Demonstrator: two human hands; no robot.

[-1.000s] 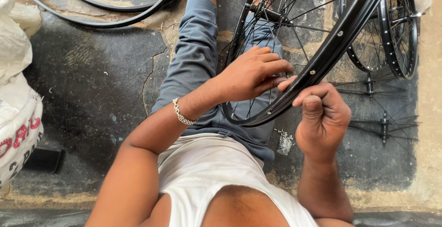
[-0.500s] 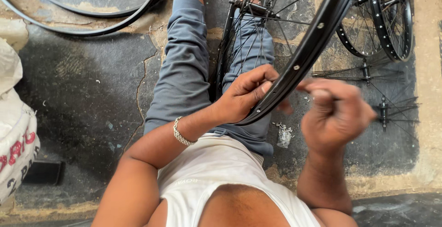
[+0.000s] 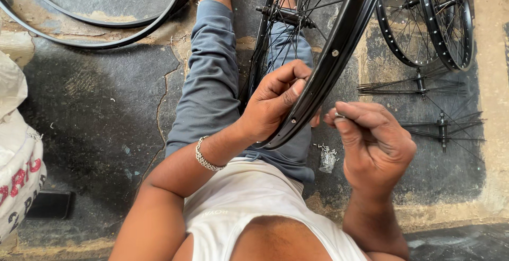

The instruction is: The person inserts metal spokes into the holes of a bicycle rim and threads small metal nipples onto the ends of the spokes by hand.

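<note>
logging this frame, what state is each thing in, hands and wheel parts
left hand: gripping the black rim
right hand: pinched shut on a small metal piece
black rim: upright over the lap, spokes fitted
pile of small metal pieces: loose on the floor
bare rims: lying flat
hubs with spokes: on the floor, no rim
</note>
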